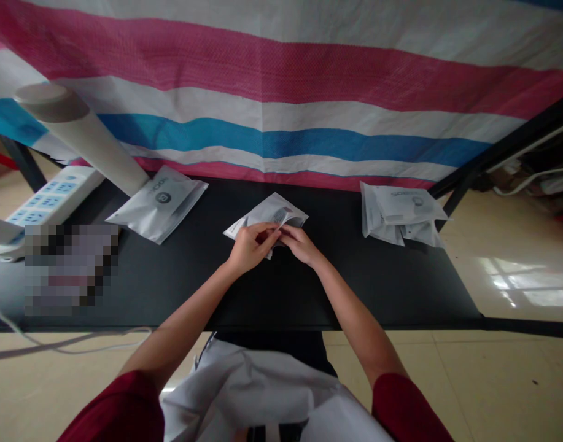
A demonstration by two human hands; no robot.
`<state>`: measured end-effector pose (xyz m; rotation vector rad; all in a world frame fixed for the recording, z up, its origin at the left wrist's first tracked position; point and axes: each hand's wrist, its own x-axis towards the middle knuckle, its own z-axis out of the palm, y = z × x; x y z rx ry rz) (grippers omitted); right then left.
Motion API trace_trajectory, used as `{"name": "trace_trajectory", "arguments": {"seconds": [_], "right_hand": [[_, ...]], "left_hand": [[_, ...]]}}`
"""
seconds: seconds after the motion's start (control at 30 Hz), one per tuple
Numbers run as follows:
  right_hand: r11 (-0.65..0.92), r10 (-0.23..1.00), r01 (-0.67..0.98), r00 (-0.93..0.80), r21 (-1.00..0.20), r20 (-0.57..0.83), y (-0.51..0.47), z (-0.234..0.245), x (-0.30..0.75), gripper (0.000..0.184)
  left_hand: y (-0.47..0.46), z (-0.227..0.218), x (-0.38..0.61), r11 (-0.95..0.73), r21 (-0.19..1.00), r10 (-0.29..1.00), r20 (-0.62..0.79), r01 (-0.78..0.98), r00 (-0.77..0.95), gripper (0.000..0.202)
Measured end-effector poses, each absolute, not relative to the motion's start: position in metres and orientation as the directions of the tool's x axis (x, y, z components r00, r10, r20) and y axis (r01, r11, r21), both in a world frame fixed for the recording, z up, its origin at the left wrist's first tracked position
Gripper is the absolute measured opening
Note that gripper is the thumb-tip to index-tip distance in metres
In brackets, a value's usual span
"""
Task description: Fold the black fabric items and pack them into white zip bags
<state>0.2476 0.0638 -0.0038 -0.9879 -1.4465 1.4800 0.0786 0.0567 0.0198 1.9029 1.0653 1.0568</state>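
Note:
A frosted plastic pouch [272,207] with dark print rests at the middle of the black table, turned at an angle. My left hand [252,247] pinches the pouch's near edge, thumb and forefinger together. From the other side my right hand [300,244] grips the same edge, its fingertips meeting those of the left. The fingers cover the near part of the pouch, and what is inside it cannot be made out.
Another printed pouch [159,202] lies to the left, beside a tall pale cylinder [94,138]. Several more pouches [401,212] are piled on the right. A white power strip [51,199] and a blurred-out flat item [72,264] occupy the left end. Behind hangs a striped sheet [281,73].

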Motion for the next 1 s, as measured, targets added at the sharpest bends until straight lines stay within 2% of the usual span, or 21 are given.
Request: {"name": "trace_trajectory", "arguments": {"seconds": [0.07,0.13,0.2,0.27,0.3,0.37,0.43,0.47,0.57,0.83,1.0], "right_hand": [[0.008,0.932,-0.017,-0.362,-1.0,0.013,0.066,-0.001,0.252,0.022],[0.025,0.964,0.035,-0.264,-0.999,0.015,0.069,-0.001,0.261,0.021],[0.006,0.991,0.106,-0.136,-0.994,-0.008,0.073,0.0,0.273,0.019],[-0.074,0.991,0.158,-0.098,-0.985,-0.09,0.073,0.002,0.284,0.018],[-0.127,0.979,0.173,-0.134,-0.977,-0.151,0.072,0.005,0.288,0.02],[-0.21,0.922,0.192,-0.287,-0.958,-0.26,0.068,0.01,0.294,0.027],[-0.236,0.846,0.204,-0.438,-0.95,-0.304,0.062,0.014,0.293,0.035],[-0.232,0.822,0.198,-0.484,-0.952,-0.301,0.06,0.016,0.291,0.039],[-0.212,0.825,0.142,-0.504,-0.967,-0.255,0.056,0.02,0.282,0.045],[-0.281,0.885,0.04,-0.375,-0.959,-0.275,0.058,0.022,0.275,0.036],[-0.325,0.901,-0.018,-0.308,-0.945,-0.304,0.06,0.017,0.27,0.049]], "left_hand": [[0.056,0.024,0.077,-0.53,0.751,0.837,0.388,0.395,0.386,0.033],[0.055,0.028,0.076,-0.649,0.617,0.753,0.441,0.444,0.488,0.043],[0.056,0.031,0.074,-0.729,0.501,0.678,0.436,0.466,0.592,0.06],[0.058,0.029,0.073,-0.766,0.439,0.636,0.406,0.47,0.657,0.066],[0.06,0.027,0.072,-0.775,0.423,0.625,0.398,0.47,0.672,0.063],[0.062,0.021,0.072,-0.787,0.4,0.612,0.412,0.47,0.675,0.042],[0.063,0.016,0.072,-0.797,0.381,0.603,0.444,0.469,0.663,0.019],[0.064,0.014,0.073,-0.8,0.372,0.6,0.456,0.471,0.658,0.014],[0.062,0.012,0.075,-0.801,0.342,0.599,0.467,0.492,0.65,0.019],[0.058,0.01,0.08,-0.819,0.263,0.568,0.5,0.509,0.654,0.025],[0.057,0.005,0.083,-0.831,0.32,0.553,0.557,0.454,0.619,0.022]]}}
